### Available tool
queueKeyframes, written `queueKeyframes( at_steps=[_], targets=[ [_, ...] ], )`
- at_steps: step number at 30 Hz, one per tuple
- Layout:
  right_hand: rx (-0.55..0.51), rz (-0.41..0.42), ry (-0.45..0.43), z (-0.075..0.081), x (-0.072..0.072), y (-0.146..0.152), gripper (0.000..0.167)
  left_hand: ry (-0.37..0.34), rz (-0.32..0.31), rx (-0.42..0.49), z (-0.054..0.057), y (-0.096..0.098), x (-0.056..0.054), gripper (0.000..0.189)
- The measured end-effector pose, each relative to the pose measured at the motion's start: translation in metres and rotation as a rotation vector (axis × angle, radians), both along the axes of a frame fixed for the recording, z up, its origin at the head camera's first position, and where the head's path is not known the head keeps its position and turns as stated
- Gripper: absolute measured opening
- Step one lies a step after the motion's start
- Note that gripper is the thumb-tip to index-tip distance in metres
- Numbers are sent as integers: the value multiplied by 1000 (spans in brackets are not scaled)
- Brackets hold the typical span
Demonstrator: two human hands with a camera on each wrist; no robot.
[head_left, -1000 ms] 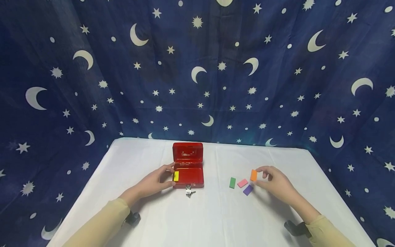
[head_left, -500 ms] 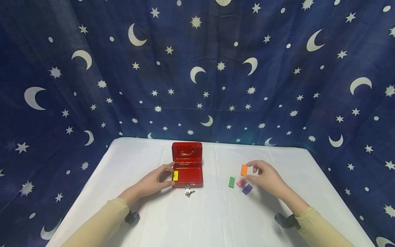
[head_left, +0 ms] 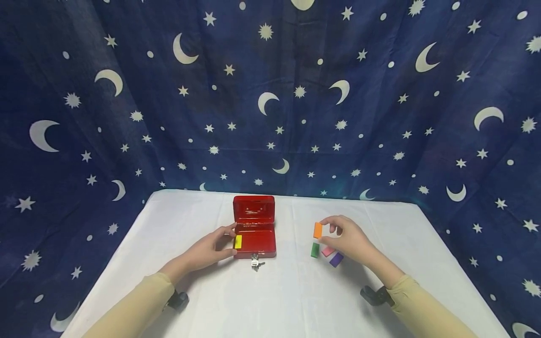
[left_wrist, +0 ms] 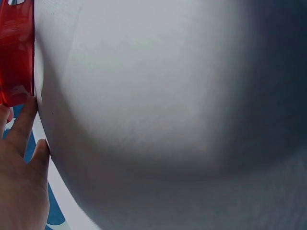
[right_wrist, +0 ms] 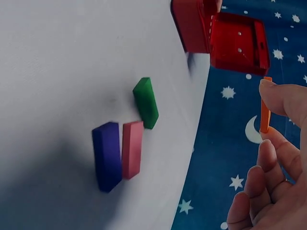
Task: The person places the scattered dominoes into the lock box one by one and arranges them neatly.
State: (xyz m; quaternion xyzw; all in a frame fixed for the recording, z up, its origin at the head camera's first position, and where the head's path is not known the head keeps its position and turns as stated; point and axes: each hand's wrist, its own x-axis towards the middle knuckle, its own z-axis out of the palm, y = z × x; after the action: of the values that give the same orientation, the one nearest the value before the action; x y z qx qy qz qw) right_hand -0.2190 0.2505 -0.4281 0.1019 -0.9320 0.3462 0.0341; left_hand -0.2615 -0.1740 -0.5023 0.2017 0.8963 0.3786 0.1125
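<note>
Dark blue cloth (head_left: 169, 108) patterned with moons and stars is hanging behind a white surface (head_left: 253, 300). On it, a red box (head_left: 259, 240) is standing with its lid (head_left: 254, 210) raised, a yellow block (head_left: 238, 241) sitting inside at the left end. The left hand (head_left: 209, 249) is touching the box's left side, thumb and fingers spread apart. To the right, the right hand (head_left: 348, 237) is pinching an orange block (head_left: 318, 230) above the surface, while a green block (head_left: 315, 250), a pink block (head_left: 327, 251) and a purple block (head_left: 336, 260) are lying close together below.
</note>
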Motion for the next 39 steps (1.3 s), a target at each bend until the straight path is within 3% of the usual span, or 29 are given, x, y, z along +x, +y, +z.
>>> queueKeyframes(
  at_steps=[20, 39],
  targets=[
    [37, 20, -54, 1, -18, -51, 40, -8, 25, -26, 4, 1, 1, 52],
    [34, 131, -22, -6, -29, -94, 35, -12, 9, 5, 5, -1, 2, 49]
  ],
)
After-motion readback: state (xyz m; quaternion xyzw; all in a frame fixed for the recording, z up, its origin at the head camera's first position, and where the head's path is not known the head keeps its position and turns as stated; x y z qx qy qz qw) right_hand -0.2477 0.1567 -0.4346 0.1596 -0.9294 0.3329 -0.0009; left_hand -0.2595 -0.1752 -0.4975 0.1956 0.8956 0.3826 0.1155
